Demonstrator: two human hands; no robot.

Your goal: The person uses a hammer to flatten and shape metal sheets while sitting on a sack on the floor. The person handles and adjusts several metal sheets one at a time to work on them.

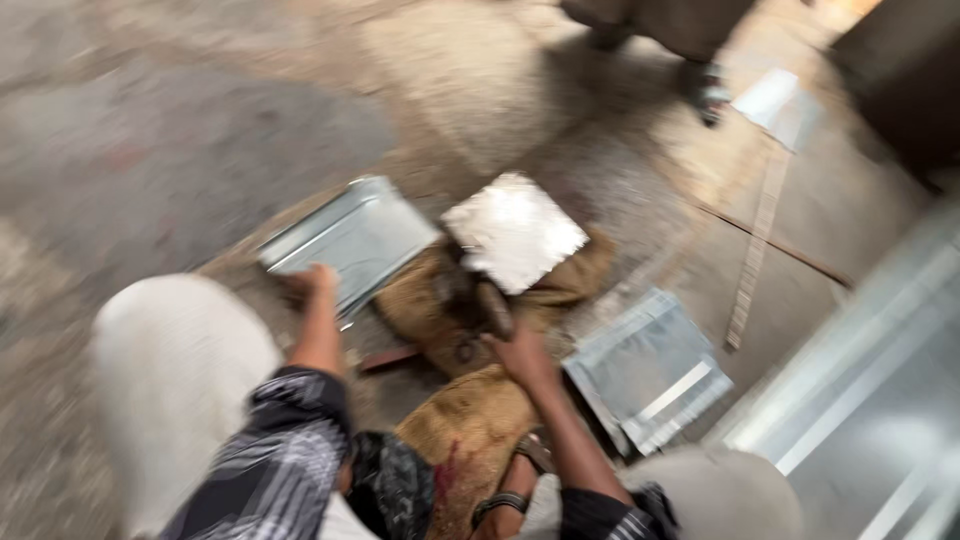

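Now your left hand (312, 285) is gripping the near edge of a grey metal sheet (350, 240), which is lying just ahead-left, its long axis slanting up to the right. Your right hand (515, 350) is closing around a dark tool (490, 305) on the brown sacking (470, 420), though blur is hiding its fingers.

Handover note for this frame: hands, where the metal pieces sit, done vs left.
Picture is motion-blurred; fine detail cannot be told.
Left hand: grips the near edge of a folded sheet-metal piece lying on the floor.
Right hand: closed on a dark tool over the burlap sacking.
Shiny square sheet lies on the sacking, by the tool head.
Another folded metal piece lies on the floor to the right.
Done or left: cannot tell from this picture.
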